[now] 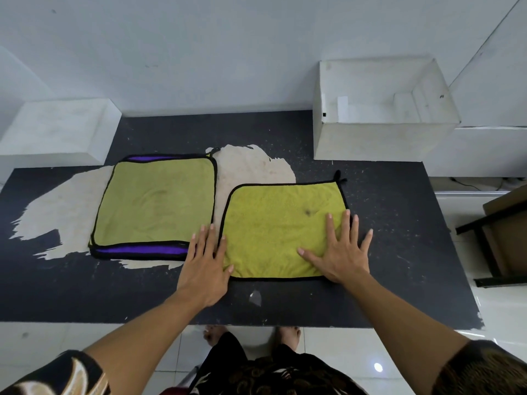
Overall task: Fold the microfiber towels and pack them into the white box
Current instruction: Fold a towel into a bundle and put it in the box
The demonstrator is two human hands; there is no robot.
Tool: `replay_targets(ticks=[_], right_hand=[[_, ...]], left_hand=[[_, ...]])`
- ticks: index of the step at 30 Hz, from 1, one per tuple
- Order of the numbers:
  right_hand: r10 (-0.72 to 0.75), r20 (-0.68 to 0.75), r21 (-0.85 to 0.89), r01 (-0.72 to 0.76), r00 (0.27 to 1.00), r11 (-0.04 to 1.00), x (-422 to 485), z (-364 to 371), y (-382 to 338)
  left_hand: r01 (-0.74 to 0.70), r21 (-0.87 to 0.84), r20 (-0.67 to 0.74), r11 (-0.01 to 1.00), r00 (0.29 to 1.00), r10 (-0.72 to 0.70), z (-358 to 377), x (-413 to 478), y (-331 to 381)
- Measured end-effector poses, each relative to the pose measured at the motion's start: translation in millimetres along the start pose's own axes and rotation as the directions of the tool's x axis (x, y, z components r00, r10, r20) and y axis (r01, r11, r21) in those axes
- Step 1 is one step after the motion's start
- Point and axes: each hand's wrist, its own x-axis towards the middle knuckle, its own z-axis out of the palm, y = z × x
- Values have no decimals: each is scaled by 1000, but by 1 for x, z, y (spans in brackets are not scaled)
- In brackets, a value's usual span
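A single yellow-green towel with black trim point(273, 223) lies flat on the dark table point(399, 238), spread out in front of me. My left hand point(206, 266) rests flat on its left edge, fingers apart. My right hand point(342, 252) presses flat on its right lower part, fingers spread. To the left lies a stack of towels point(155, 205), yellow-green on top with purple layers showing at its near and far edges. The open white box point(382, 138) stands at the back right of the table; its inside looks empty.
A white block point(57, 132) sits at the back left corner. The table's dark covering is torn, showing pale patches point(251, 166). A dark-framed piece of furniture point(499, 238) stands on the tiled floor to the right. My feet point(251, 334) show under the table's near edge.
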Motion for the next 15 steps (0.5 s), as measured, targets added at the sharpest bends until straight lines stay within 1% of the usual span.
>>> replay_targets(ticks=[1, 2, 3, 5, 6, 8, 10, 12, 13, 15], right_hand=[[23, -14, 45, -22, 1000, 999, -1, -1, 0], [77, -53, 118, -70, 996, 990, -2, -4, -1], [164, -110, 203, -140, 980, 969, -5, -9, -2], [374, -210, 320, -297, 903, 899, -10, -18, -2], [455, -208, 362, -364, 866, 858, -12, -22, -2], [550, -90, 400, -476, 830, 784, -13, -26, -2], [591, 51, 375, -563, 805, 736, -9, -28, 1], [579, 114, 348, -579, 807, 738, -4, -29, 0], [574, 132, 355, -579, 809, 734, -2, -30, 2], [568, 155, 397, -578, 808, 713, 0, -33, 5]], left_hand=[[-8, -25, -5, 1000, 1000, 8, -6, 3, 0], [-20, -46, 13, 999, 1000, 20, -14, 8, 2], [-36, -57, 38, 998, 999, 38, -24, 16, 4], [-83, -49, 47, 995, 995, 86, -49, 40, 15], [-112, -58, 42, 992, 993, 115, -62, 55, 24], [-175, -100, 36, 980, 983, 179, -84, 88, 48], [-215, -169, 9, 962, 976, 219, -106, 123, 83], [-221, -256, 0, 941, 974, 228, -122, 153, 117], [-250, -270, 20, 930, 964, 264, -129, 164, 135], [-371, -259, 100, 892, 908, 407, -136, 180, 166]])
